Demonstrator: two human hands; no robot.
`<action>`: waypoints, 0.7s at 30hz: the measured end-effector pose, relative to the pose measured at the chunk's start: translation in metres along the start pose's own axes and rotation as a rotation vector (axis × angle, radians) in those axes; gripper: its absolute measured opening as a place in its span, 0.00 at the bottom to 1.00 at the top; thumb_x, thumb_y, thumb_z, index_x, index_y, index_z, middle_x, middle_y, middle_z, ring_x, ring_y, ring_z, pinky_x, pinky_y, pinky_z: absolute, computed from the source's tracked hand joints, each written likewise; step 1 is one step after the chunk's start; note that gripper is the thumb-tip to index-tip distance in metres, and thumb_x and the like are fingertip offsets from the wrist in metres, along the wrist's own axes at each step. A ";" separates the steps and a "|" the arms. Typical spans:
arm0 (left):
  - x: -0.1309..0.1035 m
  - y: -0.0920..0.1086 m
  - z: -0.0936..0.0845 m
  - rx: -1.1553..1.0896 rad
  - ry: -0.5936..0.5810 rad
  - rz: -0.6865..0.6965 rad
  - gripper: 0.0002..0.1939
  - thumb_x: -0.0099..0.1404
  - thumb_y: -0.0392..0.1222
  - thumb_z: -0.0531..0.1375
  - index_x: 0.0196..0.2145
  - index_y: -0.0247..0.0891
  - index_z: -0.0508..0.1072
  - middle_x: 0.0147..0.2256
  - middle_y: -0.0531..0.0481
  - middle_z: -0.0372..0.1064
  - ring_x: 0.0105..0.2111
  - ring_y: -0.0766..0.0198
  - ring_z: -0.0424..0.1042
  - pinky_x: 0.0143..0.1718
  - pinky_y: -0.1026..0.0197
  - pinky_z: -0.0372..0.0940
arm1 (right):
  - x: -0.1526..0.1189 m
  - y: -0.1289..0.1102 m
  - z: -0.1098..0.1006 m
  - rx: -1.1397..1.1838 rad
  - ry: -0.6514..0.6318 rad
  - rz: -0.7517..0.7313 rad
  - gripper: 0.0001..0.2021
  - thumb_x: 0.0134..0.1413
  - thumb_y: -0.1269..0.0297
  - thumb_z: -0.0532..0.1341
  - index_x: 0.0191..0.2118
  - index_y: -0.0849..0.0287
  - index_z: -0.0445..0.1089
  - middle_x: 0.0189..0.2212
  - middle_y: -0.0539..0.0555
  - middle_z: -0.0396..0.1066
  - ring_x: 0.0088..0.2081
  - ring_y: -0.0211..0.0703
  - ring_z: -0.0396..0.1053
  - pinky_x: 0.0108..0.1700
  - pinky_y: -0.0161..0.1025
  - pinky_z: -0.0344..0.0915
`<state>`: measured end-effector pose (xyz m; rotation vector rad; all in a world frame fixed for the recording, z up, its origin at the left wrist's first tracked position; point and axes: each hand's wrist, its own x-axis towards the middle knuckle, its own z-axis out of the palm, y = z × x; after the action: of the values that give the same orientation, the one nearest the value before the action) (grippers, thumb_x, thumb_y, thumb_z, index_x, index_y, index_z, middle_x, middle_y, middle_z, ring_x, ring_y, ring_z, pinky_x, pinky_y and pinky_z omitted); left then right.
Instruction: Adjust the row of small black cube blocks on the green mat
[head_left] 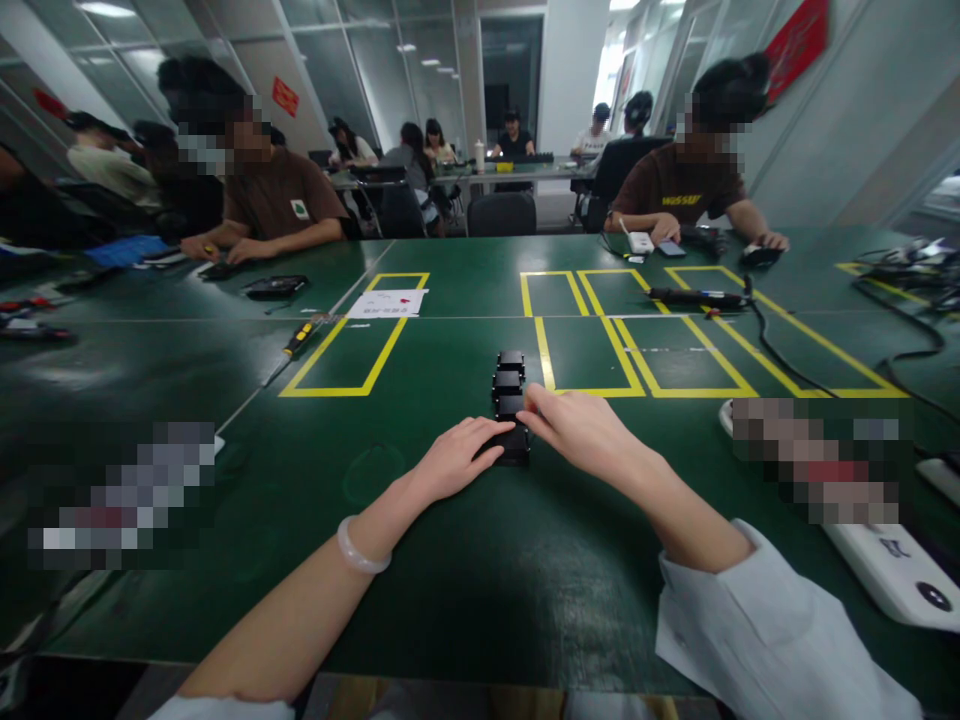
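A column of several small black box-shaped parts [508, 381] runs away from me on the green table, pressed close together. My left hand [459, 458] lies at the left of the nearest black part [514, 446], its thumb and forefinger closed against it. A pale bangle [364, 548] circles that wrist. From the right, my right hand [576, 425] meets the column with curled fingers and thumb at the edge of the second-nearest black part [510, 406]. Whatever sits between those fingertips is hidden or too small to name.
Yellow tape outlines [366, 388] mark the green table [450, 620]. A screwdriver [298, 340] and paper sheet [387, 303] lie ahead left. A black pen-shaped tool [697, 299] with a cable lies ahead right. White devices [885, 570] flank my arms. Two people sit opposite.
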<state>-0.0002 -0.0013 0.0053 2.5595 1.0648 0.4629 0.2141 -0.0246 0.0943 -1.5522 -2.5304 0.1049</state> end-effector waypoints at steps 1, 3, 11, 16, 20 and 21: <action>0.000 0.000 0.000 -0.002 -0.003 -0.001 0.19 0.72 0.46 0.49 0.59 0.45 0.61 0.52 0.48 0.65 0.50 0.58 0.64 0.52 0.54 0.62 | 0.000 0.000 0.000 -0.001 0.001 0.003 0.10 0.65 0.59 0.47 0.41 0.56 0.61 0.28 0.52 0.72 0.28 0.41 0.69 0.26 0.34 0.47; 0.000 0.000 0.000 -0.003 -0.008 -0.001 0.20 0.72 0.46 0.49 0.59 0.45 0.60 0.52 0.48 0.65 0.50 0.58 0.64 0.52 0.54 0.61 | 0.001 0.000 0.001 0.013 0.010 0.001 0.09 0.64 0.62 0.47 0.43 0.57 0.61 0.29 0.52 0.72 0.28 0.40 0.69 0.27 0.34 0.47; 0.000 -0.002 0.001 -0.002 -0.005 0.000 0.20 0.72 0.46 0.49 0.59 0.44 0.60 0.52 0.47 0.65 0.49 0.58 0.64 0.52 0.54 0.61 | 0.000 -0.001 0.001 0.013 0.013 0.006 0.11 0.65 0.57 0.46 0.41 0.56 0.60 0.29 0.52 0.72 0.29 0.40 0.69 0.27 0.34 0.47; 0.000 0.000 -0.001 -0.010 -0.008 0.001 0.19 0.72 0.46 0.49 0.59 0.45 0.61 0.52 0.48 0.65 0.49 0.58 0.64 0.52 0.54 0.61 | 0.001 0.000 0.001 -0.001 0.015 0.010 0.10 0.65 0.60 0.46 0.42 0.56 0.60 0.29 0.52 0.73 0.28 0.40 0.69 0.27 0.34 0.47; 0.000 0.000 -0.002 -0.016 -0.008 0.007 0.19 0.72 0.46 0.49 0.59 0.44 0.61 0.52 0.48 0.65 0.49 0.58 0.65 0.52 0.54 0.61 | 0.001 0.000 0.002 0.053 0.060 -0.019 0.07 0.63 0.64 0.48 0.43 0.57 0.59 0.31 0.52 0.73 0.29 0.38 0.68 0.27 0.33 0.47; 0.000 0.000 -0.002 -0.016 -0.005 0.008 0.19 0.72 0.46 0.49 0.59 0.44 0.61 0.52 0.48 0.65 0.49 0.58 0.65 0.52 0.54 0.61 | 0.001 0.000 0.002 0.055 0.066 -0.020 0.07 0.63 0.64 0.48 0.43 0.57 0.59 0.31 0.52 0.73 0.29 0.38 0.68 0.27 0.33 0.47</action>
<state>-0.0007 -0.0012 0.0069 2.5503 1.0448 0.4651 0.2132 -0.0241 0.0920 -1.4846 -2.4707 0.1180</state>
